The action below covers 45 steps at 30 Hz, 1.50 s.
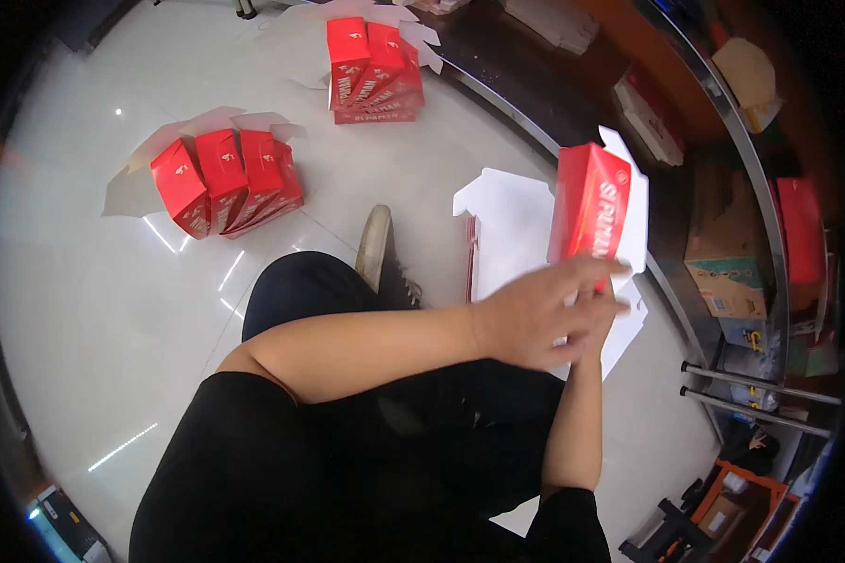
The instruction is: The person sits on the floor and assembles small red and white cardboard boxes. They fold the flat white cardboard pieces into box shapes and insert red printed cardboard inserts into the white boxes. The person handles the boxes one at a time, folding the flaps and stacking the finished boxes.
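A red-and-white cardboard food box [587,202], its white flap standing up, is raised at the right. My right hand [594,333] grips the box at its lower end, largely hidden behind my left hand. Across the front of it reaches my left hand [540,314], slightly blurred, its fingers stretched out and apart near the box's lower edge. Beneath the box lies a stack of flat box blanks [512,216], white side up with red along its left edge.
Several folded red boxes [223,178] lean in a row on the floor to the left. More red boxes [371,66] sit at the far middle. Along the right runs a metal-edged shelf [498,89], with a brown carton [728,253] beyond it. My shoe [376,249] rests between.
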{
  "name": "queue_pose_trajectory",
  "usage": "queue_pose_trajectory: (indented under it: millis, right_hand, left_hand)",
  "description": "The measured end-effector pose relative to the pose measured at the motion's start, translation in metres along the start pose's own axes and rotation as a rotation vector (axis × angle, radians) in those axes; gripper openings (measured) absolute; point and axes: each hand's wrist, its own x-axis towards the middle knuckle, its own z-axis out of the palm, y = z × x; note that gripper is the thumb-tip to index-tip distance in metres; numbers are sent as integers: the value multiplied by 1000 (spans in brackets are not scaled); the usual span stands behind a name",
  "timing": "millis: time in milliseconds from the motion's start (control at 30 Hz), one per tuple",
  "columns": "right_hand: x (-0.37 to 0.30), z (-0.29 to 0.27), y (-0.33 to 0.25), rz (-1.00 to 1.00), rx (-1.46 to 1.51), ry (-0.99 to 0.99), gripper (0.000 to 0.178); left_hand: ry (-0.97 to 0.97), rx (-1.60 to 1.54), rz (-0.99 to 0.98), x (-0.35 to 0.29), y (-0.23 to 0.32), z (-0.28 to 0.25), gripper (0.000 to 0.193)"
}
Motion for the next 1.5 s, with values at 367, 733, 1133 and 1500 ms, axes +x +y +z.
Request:
queue_pose_trajectory:
  millis: [367,733,1133,1500]
  right_hand:
    - [71,117,-19,-1066,-526,-287,40]
    - [66,146,61,-30,-1128,-458,67]
    - [48,33,56,80,-473,-145,41]
    - [-21,20,-19,3,599,47,33]
  left_hand:
    - [-14,-168,119,-12,10,2,59]
    - [40,-136,-12,-3,9,-20,29]
    - [-486,220,-554,-23,-19,-14,38]
    - [-226,-65,-806,-30,-37,6,48]
